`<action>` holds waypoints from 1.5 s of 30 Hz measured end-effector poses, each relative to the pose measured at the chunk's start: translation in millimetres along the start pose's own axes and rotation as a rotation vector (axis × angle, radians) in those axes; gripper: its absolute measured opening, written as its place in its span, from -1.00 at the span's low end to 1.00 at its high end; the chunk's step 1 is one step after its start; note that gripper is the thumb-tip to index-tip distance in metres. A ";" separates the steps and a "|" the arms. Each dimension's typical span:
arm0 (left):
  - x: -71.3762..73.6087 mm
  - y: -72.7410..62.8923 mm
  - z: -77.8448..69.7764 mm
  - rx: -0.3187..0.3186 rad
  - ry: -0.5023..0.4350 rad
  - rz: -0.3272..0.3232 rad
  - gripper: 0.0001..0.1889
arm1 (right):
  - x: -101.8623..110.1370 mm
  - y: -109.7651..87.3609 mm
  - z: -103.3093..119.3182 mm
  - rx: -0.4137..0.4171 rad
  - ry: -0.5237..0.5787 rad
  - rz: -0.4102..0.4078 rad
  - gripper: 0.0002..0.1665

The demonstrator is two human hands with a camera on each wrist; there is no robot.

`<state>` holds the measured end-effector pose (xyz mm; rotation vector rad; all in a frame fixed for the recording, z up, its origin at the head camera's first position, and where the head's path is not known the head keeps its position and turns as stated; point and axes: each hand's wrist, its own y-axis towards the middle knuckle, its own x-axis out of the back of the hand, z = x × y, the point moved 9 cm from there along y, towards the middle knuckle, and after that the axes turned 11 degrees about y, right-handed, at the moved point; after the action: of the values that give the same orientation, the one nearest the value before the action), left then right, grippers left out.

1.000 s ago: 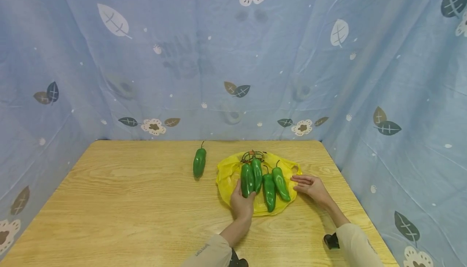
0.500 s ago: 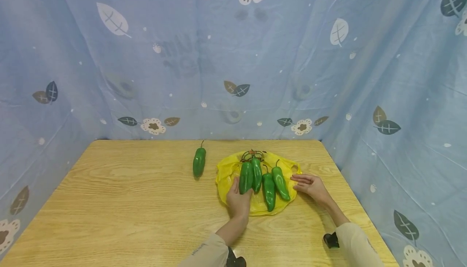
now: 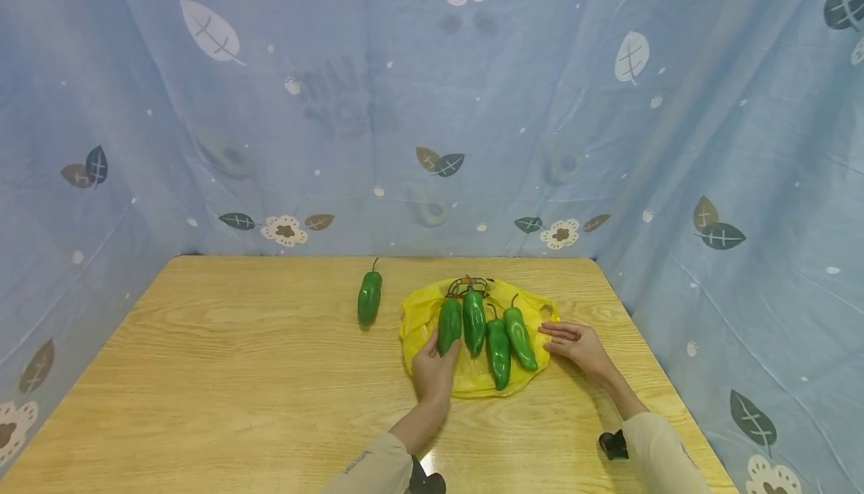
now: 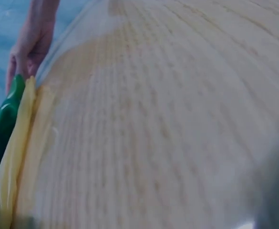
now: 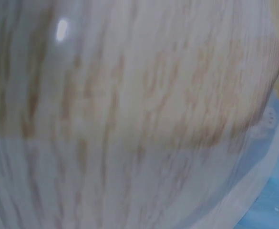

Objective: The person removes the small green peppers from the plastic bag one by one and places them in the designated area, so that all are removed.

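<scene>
In the head view my left hand (image 3: 432, 378) grips the lower end of a green chili pepper (image 3: 449, 323), thumb on its left side. This pepper is over the left part of a flat yellow plastic bag (image 3: 424, 303). A second pepper (image 3: 475, 323) lies just right of it, and two more, a middle pepper (image 3: 498, 351) and a right pepper (image 3: 520, 338), lie farther right on the bag. My right hand (image 3: 577, 348) rests at the bag's right edge with its fingers fairly straight. The left wrist view shows a pepper (image 4: 1, 129) beside the yellow bag's edge (image 4: 13, 157).
Another green pepper (image 3: 369, 299) lies on the wooden table (image 3: 236, 374), left of the bag and near the back edge. A blue patterned curtain (image 3: 337, 142) hangs behind the table and along both sides. The right wrist view shows mostly tabletop (image 5: 129, 95).
My left hand has moved left and slightly back with the pepper in its grip. A gap has opened between that pepper and its neighbour. My right hand has stayed at the bag's edge.
</scene>
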<state>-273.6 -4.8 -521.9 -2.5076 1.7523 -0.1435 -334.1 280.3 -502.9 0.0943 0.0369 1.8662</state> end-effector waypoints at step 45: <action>112.1 50.9 -77.2 -0.259 -0.159 -0.312 -0.48 | -0.2 -2.3 -1.3 -0.009 -0.019 -0.014 -0.45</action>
<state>-292.1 -128.4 -447.7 -2.8679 1.3911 0.2761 -332.0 280.8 -504.3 0.1055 0.0156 1.8511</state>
